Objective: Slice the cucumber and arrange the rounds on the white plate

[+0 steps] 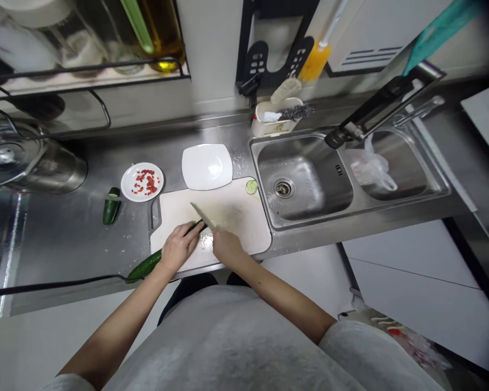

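Cucumber (pixel 144 266) crosses cutting board (pixel 244 220) toward 8 o'clock; your left hand (pixel 178 247) grips it, likely for steadiness; your right hand (pixel 227 247) clenches kitchen knife (pixel 199 212), blade toward 10 o'clock at cucumber's end; slices (pixel 251 187) at board's 2 o'clock.

a bottle of amber liquid (pixel 160 32) stands on the shelf (pixel 146 71) at your left, while to your right a plastic bag (pixel 374 167) lies in one basin of a double sink (pixel 326 187) and a white caddy (pixel 274 128) stands behind the other.
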Tool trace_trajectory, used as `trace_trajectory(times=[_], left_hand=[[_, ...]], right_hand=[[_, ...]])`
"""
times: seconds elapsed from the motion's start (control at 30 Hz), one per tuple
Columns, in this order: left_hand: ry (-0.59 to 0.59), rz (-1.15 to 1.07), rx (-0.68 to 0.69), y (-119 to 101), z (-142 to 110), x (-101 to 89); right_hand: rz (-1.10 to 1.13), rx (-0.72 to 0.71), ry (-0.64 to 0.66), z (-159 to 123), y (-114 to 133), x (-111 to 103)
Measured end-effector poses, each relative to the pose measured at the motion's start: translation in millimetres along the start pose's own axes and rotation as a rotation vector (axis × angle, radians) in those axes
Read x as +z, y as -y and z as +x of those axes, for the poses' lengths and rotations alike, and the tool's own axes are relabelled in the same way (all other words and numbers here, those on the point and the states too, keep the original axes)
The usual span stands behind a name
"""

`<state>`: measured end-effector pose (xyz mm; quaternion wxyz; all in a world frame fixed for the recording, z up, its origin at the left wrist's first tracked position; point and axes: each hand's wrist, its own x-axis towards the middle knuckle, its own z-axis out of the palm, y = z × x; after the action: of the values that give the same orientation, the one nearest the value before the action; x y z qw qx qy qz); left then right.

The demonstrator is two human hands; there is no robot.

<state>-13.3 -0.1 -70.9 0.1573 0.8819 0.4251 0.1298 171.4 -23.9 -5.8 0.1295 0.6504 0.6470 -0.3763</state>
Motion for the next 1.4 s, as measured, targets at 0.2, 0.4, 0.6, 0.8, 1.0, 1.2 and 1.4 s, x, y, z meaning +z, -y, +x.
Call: trace_trajectory(times=[0.2,0.4,0.6,0.8,1.0,1.2,1.4], left_hand=[[-0.046,0.027,-0.035,-8.6,-1.2,-0.9],[-0.132,-0.012,-0.155,-17.4,-3.5,-2.4],[-0.362,-0.129,-0.278,-34.5,20.2,-18.9],[-0.102,-0.085,-0.149,-52.5,58.5,-31.4],[-0.087,-0.175,-0.147,-53.0,67.8,-25.0],[-0.178,-0.405,-0.530,-36.7,75.1,-20.7],[-0.167,-0.314,-0.832,-9.2,82.6,-16.8]], right_hand=[[0.009,-0.013,-0.066,-6.9,-8.3,-2.8],[-0.081,0.044,-0.189,-28.1,-25.6,-7.6],[-0.251,-0.008,-0.323,-42.4,-42.8,-2.9],[-0.362,-0.083,-0.344,-48.0,-49.6,-4.0],[-0.371,-0.100,-0.355,-52.1,-52.1,-3.8],[-0.312,-0.049,-0.332,-56.4,-62.1,0.4],[-0.196,0.057,-0.282,-57.7,-68.6,1.8]])
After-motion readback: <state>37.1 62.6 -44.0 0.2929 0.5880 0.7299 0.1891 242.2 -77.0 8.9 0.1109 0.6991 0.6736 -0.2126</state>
